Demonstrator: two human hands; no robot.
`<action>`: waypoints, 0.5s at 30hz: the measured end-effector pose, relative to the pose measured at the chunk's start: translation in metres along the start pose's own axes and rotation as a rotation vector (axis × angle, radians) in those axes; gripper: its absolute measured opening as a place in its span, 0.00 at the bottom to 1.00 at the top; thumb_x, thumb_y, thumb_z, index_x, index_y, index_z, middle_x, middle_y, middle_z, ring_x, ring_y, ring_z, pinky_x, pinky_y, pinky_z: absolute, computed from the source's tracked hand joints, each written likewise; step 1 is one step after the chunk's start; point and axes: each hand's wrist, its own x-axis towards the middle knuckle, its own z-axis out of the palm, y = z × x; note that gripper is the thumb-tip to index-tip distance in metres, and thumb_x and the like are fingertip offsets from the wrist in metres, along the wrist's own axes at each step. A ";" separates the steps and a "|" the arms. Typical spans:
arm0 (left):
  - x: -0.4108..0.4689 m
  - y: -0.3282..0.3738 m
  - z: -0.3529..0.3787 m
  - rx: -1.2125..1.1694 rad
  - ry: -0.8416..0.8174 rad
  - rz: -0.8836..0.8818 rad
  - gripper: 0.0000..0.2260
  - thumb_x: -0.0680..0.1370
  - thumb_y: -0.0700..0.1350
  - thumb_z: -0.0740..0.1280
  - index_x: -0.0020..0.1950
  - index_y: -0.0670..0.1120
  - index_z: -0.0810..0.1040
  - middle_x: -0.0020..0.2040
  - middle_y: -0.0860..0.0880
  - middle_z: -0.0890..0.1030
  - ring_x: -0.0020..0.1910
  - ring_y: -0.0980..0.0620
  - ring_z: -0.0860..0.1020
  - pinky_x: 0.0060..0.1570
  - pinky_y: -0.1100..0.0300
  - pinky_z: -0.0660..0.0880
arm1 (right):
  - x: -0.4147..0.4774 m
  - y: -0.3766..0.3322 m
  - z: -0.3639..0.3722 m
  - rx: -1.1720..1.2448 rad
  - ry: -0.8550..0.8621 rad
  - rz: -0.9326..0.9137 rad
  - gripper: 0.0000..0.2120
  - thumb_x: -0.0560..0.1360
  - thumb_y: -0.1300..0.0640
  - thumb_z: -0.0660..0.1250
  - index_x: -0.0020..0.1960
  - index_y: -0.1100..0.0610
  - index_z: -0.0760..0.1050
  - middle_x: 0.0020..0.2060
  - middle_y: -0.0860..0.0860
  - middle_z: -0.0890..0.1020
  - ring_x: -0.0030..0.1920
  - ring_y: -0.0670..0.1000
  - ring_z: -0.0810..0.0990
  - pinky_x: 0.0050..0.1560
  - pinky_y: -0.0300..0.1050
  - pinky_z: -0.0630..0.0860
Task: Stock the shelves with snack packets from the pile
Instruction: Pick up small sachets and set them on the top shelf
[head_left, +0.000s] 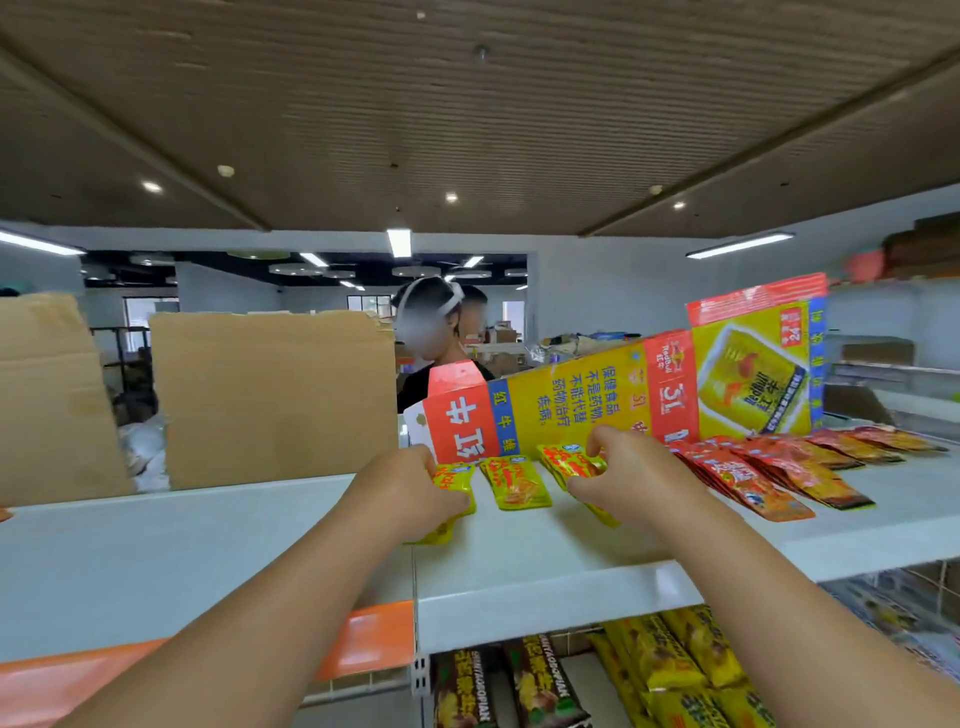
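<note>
On the white metal top shelf (208, 551), well back from its front edge, our left hand (410, 493) curls round a glossy yellow foil snack packet (453, 480), while our right hand (631, 475) pinches a second yellow packet (569, 460). A third yellow packet (517, 483) lies flat between them. Red foil packets (753, 475) fan out toward the shelf's right end, before a red-and-yellow cardboard carton (623, 395) at the back edge. We judge the packets light, soft and slick: best pinched at the crimped end seams, not squeezed mid-body.
</note>
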 end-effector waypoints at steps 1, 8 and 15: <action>0.003 0.000 0.002 0.022 -0.018 -0.014 0.18 0.70 0.61 0.74 0.49 0.51 0.74 0.47 0.53 0.80 0.45 0.51 0.79 0.41 0.59 0.75 | 0.004 -0.002 0.003 -0.001 -0.006 -0.012 0.17 0.71 0.44 0.71 0.54 0.50 0.73 0.44 0.48 0.78 0.41 0.51 0.80 0.40 0.47 0.76; 0.031 -0.003 0.010 0.132 -0.070 -0.070 0.24 0.69 0.64 0.71 0.56 0.50 0.74 0.47 0.52 0.77 0.47 0.50 0.77 0.35 0.58 0.69 | 0.026 -0.016 0.021 -0.019 -0.005 -0.035 0.15 0.69 0.44 0.72 0.50 0.51 0.74 0.42 0.48 0.79 0.41 0.51 0.80 0.38 0.45 0.74; 0.051 0.005 0.017 0.151 -0.105 -0.089 0.25 0.72 0.63 0.70 0.61 0.50 0.71 0.48 0.52 0.76 0.50 0.51 0.78 0.40 0.59 0.73 | 0.046 -0.020 0.028 -0.055 0.011 -0.039 0.18 0.69 0.42 0.72 0.52 0.52 0.74 0.40 0.49 0.77 0.44 0.52 0.78 0.39 0.47 0.74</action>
